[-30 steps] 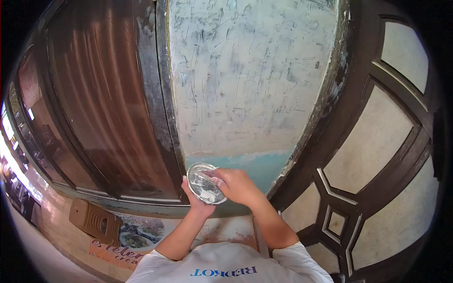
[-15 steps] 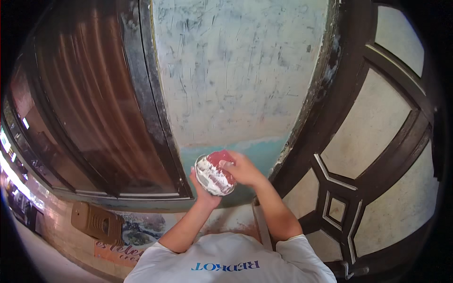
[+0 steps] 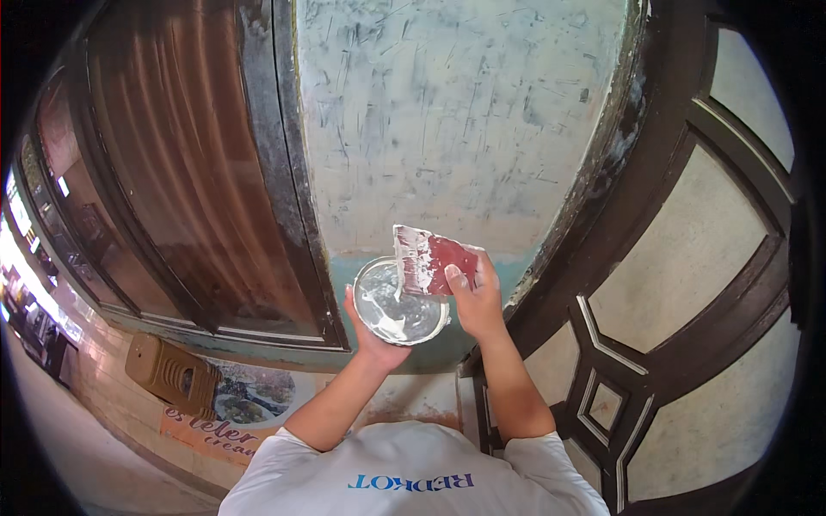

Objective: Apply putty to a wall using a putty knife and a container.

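Observation:
A round container [image 3: 423, 318], grey inside with a putty-smeared rim, rests in my left hand [image 3: 377, 346]. My fingers wrap its left and lower side. Streaks of white putty [image 3: 390, 327] lie inside it. My right hand [image 3: 478, 303] grips a flat red putty spreader [image 3: 449, 260], thumb on its near face. White putty coats the spreader's left edge, which is raised over the container's upper right rim. Whether that edge touches the container I cannot tell.
Ahead stands a patchy whitish wall [image 3: 456, 129] with a turquoise lower band. A dark-framed window [image 3: 189, 172] with a brown curtain is on the left, a dark panelled door [image 3: 688, 241] on the right. Brown stacked stools [image 3: 168, 374] stand beside a printed banner [image 3: 215, 434] on the floor.
The spreader has come up out of the container and turned, its putty-coated edge now facing left. Far less putty shows in the container. My right hand has moved to the right.

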Demonstrator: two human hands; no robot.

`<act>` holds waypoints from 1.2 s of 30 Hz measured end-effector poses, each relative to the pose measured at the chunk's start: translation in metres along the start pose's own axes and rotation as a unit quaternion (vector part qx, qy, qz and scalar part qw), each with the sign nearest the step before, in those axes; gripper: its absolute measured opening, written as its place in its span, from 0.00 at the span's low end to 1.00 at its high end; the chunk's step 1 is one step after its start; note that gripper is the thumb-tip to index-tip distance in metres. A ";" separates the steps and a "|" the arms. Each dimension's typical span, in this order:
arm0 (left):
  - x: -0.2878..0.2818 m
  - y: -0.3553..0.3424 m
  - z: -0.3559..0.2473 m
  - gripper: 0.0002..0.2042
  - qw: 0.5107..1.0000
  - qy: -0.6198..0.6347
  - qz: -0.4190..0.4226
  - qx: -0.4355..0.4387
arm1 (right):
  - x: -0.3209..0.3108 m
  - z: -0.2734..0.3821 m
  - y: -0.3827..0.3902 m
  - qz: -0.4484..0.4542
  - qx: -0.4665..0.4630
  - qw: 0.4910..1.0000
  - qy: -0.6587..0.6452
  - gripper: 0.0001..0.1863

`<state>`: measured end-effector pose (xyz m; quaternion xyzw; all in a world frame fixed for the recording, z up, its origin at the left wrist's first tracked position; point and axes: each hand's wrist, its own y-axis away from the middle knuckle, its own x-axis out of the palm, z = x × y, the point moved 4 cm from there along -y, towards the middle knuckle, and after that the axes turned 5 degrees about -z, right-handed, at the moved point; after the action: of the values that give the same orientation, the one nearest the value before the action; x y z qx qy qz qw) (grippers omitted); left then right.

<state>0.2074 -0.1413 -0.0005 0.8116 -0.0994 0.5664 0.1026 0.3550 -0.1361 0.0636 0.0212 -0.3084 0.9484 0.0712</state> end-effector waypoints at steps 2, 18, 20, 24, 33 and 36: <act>0.001 0.000 0.005 0.41 1.000 0.000 -0.002 0.019 | -0.009 0.001 0.002 0.008 -0.007 1.000 0.028 0.12; 0.020 -0.052 0.108 0.41 0.999 0.029 -0.005 -0.027 | -0.125 -0.022 -0.006 -0.022 -0.030 0.990 0.136 0.12; 0.022 -0.055 0.119 0.42 0.999 0.034 -0.032 -0.023 | -0.141 -0.045 -0.009 -0.037 0.005 0.995 0.094 0.12; 0.022 -0.069 0.122 0.42 0.998 0.037 -0.040 -0.024 | -0.149 -0.059 -0.022 -0.080 0.056 0.995 0.010 0.12; 0.026 -0.124 0.083 0.42 0.998 0.034 -0.018 -0.044 | -0.131 -0.043 -0.083 -0.001 -0.016 0.995 0.101 0.10; 0.036 -0.145 0.066 0.42 0.999 0.030 0.003 -0.039 | -0.130 -0.051 -0.100 0.052 0.011 0.989 0.138 0.10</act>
<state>0.3186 -0.0226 0.0036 0.7891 -0.1208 0.5869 0.1348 0.4983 -0.0415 0.0698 -0.1251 -0.2854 0.9481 0.0636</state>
